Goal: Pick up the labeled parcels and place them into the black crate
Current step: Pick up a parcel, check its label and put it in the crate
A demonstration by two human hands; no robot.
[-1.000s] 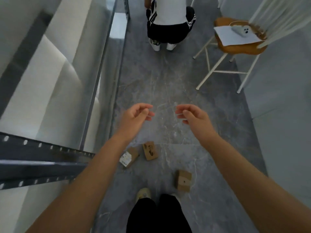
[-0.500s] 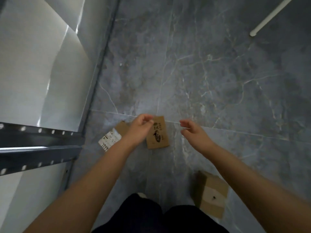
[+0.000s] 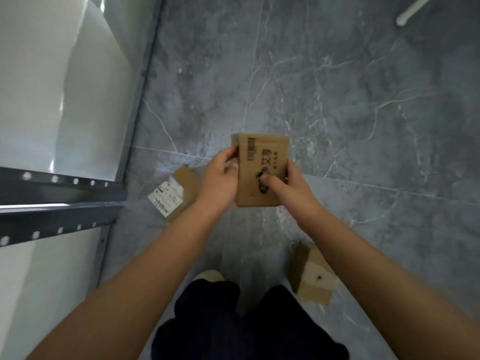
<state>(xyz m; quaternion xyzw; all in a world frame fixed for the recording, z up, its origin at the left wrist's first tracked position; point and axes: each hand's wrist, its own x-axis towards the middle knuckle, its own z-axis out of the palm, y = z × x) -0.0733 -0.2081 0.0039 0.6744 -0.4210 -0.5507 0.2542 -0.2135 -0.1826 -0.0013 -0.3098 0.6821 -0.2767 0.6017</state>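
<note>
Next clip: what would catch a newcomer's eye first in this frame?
A brown cardboard parcel with a barcode and black print, held at centre frame between the left hand and right hand. Two more lie on the grey marble floor: a white-labelled cardboard parcel at left, a taped cardboard parcel at lower right.

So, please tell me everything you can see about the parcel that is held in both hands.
The held parcel is a flat brown cardboard box, seemingly closed. Its upward face carries a printed barcode near the far left corner, dark characters and a dark logo partly under a thumb. It is lifted above the grey floor, roughly level, long side pointing away. The left hand grips its left edge; the right hand grips its right edge, thumb on top.
</note>
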